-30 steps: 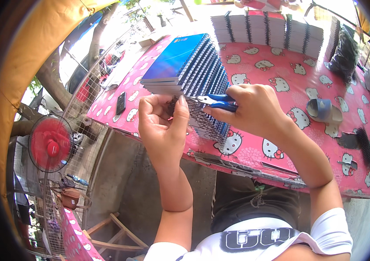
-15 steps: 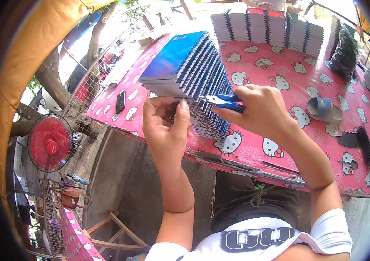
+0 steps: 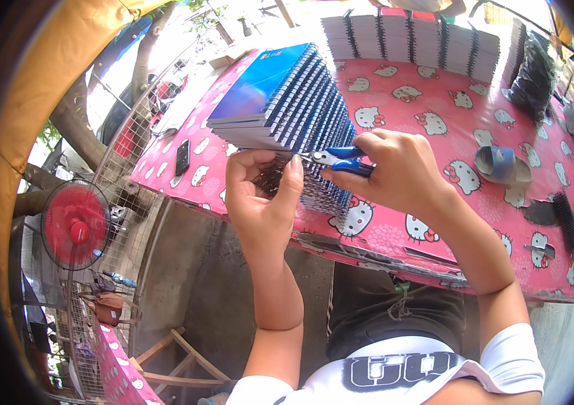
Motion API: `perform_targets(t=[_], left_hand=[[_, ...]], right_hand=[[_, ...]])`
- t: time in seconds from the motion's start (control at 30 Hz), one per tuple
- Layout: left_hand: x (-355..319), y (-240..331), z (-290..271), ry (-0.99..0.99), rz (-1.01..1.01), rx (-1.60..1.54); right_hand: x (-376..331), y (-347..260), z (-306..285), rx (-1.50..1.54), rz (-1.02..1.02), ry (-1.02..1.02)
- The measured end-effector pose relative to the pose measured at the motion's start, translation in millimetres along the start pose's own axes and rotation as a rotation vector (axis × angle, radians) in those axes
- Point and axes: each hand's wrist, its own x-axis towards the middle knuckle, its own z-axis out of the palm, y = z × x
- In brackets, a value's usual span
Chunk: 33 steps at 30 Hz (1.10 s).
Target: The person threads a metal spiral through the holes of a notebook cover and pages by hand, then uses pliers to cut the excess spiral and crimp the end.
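Observation:
A tall stack of spiral-bound notebooks [image 3: 260, 84] with a blue cover on top stands on the table, dark coils along its side facing right. At the stack's near corner, my left hand [image 3: 263, 196] is closed on a dark spiral coil [image 3: 270, 177], its thumb pointing up. The coil's exact end is hidden by my fingers. My right hand [image 3: 405, 169] grips blue-handled cutting pliers [image 3: 347, 152]. Their metal jaws reach the coils right beside my left thumb tip; whether the jaws are closed on wire is too small to tell.
A pink patterned table cover [image 3: 401, 121] lies under everything. More spiral-bound books [image 3: 408, 40] stand along the far edge, near another person's arm. To the right are a black plastic bag [image 3: 533, 77], a tape roll [image 3: 494, 164] and a loose coil [image 3: 565, 223]. A phone [image 3: 183, 157] lies left.
The plier jaws and my left thumb have come closer together at the stack's corner. The view has shifted slightly, and the person's hands at the far edge have moved.

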Motion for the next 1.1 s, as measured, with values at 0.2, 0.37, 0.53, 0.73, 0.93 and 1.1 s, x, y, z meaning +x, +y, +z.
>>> perform_targets(t=[0.2,0.37,0.53,0.73,0.93,1.1], left_hand=[[-4,3,-1,-0.009,-0.065,-0.02],[-4,1,1,-0.001,0.011,0.021],[-4,-2,-2,0.004,-0.005,0.006],[-5,-5,-3,0.029,-0.031,-0.064],[-5,-3,1,-0.023,-0.031,0.001],[-4,-12,-7,0.024,-0.021,-0.047]], right_hand=[[-4,0,1,0.001,0.02,-0.03],[4,5,7,-0.069,-0.218,0.336],[3,-4,-2,-0.028,0.033,-0.101],[-12,7,-4,-0.018,0.033,-0.054],[-1,5,6,-0.086,-0.062,-0.015],[-7,-1,-9,-0.033,0.171,-0.298]])
